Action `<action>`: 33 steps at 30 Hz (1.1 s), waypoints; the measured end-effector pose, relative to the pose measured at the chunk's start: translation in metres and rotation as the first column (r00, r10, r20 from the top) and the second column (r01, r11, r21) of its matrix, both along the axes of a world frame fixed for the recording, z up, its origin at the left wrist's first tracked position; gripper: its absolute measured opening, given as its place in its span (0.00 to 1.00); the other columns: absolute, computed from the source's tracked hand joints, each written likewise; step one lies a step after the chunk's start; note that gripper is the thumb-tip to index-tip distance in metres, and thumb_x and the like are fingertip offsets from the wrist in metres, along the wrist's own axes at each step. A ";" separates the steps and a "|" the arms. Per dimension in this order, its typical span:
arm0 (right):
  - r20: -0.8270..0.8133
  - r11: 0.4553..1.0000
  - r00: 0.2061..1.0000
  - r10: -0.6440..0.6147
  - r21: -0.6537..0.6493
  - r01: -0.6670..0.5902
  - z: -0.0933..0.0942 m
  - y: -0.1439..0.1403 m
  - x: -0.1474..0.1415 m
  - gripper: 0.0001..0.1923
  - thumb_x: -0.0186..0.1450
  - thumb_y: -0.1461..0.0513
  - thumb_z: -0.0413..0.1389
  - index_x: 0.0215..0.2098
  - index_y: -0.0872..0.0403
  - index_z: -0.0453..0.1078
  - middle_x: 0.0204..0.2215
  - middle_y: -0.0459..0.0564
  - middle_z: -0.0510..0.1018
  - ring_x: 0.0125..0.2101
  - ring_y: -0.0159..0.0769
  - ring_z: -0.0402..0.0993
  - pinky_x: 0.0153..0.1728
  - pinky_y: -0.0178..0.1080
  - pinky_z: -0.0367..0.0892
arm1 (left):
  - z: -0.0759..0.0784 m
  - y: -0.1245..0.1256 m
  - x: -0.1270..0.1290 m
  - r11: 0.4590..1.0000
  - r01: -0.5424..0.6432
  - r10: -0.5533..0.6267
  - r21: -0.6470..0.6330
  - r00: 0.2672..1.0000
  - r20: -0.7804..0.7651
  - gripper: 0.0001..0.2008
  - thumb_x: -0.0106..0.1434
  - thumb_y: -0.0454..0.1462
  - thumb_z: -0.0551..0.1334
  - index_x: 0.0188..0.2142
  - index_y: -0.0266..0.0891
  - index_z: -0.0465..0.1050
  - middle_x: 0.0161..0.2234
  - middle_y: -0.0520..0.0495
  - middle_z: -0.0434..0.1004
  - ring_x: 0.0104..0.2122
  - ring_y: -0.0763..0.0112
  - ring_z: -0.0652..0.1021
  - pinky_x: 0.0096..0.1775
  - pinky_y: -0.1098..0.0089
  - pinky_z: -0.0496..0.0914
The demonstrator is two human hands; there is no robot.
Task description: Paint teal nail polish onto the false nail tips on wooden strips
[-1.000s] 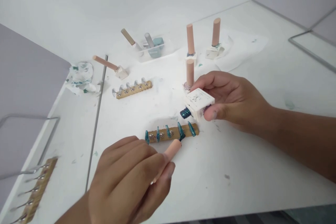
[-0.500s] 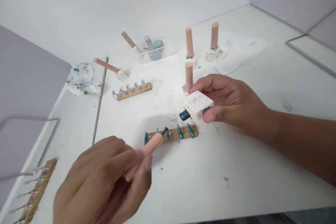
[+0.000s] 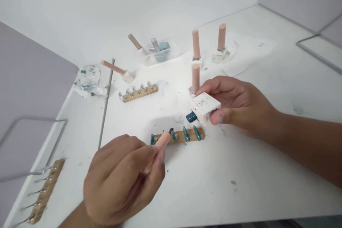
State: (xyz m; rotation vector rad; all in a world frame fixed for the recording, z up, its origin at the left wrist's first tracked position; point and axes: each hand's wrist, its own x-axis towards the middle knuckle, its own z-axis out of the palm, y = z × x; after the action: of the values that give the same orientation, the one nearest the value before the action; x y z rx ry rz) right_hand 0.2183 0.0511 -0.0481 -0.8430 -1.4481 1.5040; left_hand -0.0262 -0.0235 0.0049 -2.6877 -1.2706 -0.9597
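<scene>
I see a white counter (image 3: 240, 171), smudged with teal flecks, running back to a white wall, with grey panels at the left and right edges. At the back stand 3 upright bottles with pink caps (image 3: 196, 44), a clear tray (image 3: 160, 51) holding more bottles, another bottle lying tilted (image 3: 117, 70), a crumpled stained tissue (image 3: 88, 80), and a wooden strip of unpainted nail tips (image 3: 139, 92). A 3rd strip (image 3: 44, 192) sits at the near left beside a wire frame.

My left hand (image 3: 123, 181) is closed around a pink brush cap (image 3: 161, 141), its dark brush tip resting on the wooden strip of teal nail tips (image 3: 184, 135) in the middle. My right hand (image 3: 235, 103) grips the white square polish bottle (image 3: 204, 106), tipped on its side with its teal neck pointing left, just above that strip; I think it is lifted off the surface, though the angle is poor.

The near right of the counter lies bare up to its front edge.
</scene>
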 end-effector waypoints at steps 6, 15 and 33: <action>0.000 1.000 1.000 -0.010 0.001 0.010 0.001 0.000 0.000 0.17 0.51 0.51 0.72 0.36 0.43 0.75 0.38 0.47 0.77 0.43 0.43 0.72 0.46 0.47 0.69 | 0.006 0.003 -0.003 0.993 0.115 -0.117 -0.024 0.986 -0.115 0.09 0.58 0.25 0.63 0.30 0.38 0.66 0.17 0.58 0.64 0.16 0.81 0.64 0.19 0.75 0.58; 0.006 1.000 1.000 -0.014 -0.009 0.014 0.003 -0.001 0.000 0.20 0.50 0.51 0.72 0.37 0.46 0.75 0.35 0.47 0.75 0.39 0.40 0.71 0.41 0.45 0.69 | 0.006 -0.022 0.002 0.993 -0.047 0.036 -0.110 0.994 -0.100 0.10 0.59 0.25 0.65 0.30 0.38 0.67 0.19 0.59 0.59 0.20 0.78 0.60 0.24 0.70 0.55; 0.006 1.000 1.000 -0.004 0.000 0.004 0.003 -0.001 0.000 0.18 0.51 0.51 0.72 0.36 0.44 0.75 0.38 0.47 0.77 0.41 0.43 0.73 0.41 0.46 0.70 | 0.004 -0.004 -0.002 0.989 0.136 -0.141 -0.060 0.986 -0.086 0.11 0.56 0.23 0.63 0.33 0.38 0.68 0.19 0.56 0.65 0.18 0.77 0.66 0.20 0.71 0.59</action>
State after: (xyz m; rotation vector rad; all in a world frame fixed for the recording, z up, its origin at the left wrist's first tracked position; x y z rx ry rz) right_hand 0.2181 0.0503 -0.0454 -0.8505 -1.4502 1.4998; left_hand -0.0283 -0.0272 0.0090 -2.8575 -1.1217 -0.8158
